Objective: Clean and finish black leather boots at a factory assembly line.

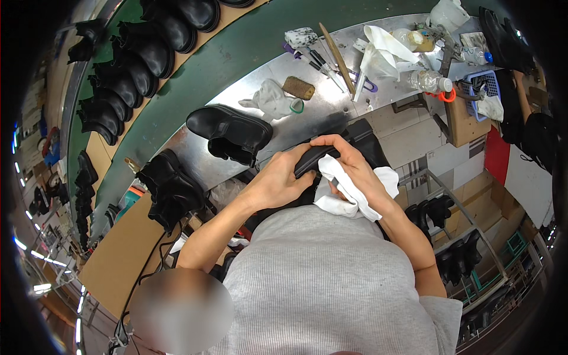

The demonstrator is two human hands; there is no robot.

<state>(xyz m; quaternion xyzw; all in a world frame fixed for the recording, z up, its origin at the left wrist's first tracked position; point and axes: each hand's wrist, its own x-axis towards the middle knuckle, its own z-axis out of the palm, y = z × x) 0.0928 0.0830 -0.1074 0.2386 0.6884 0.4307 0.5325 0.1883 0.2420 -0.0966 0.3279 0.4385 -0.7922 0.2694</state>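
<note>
In front of my body a black leather boot (310,160) is held between both hands, partly hidden by them. My left hand (279,179) is closed around its near left part, thumb and fingers pressing on the leather. Bunched in my right hand (353,168) is a white cloth (343,192), which hangs down over the boot and against my grey shirt. The right fingers curl over the boot's upper edge, close to the left fingertips. Another black boot (232,131) lies on the metal worktop just beyond my left hand.
The metal worktop (228,94) carries a grey-white rag (273,99), a brown sponge block (299,88), a wooden stick (337,59), brushes, scissors and a plastic bottle (427,81). Black boots (142,50) line the green conveyor (195,56). A boot rack (458,219) stands right; another person (537,133) is far right.
</note>
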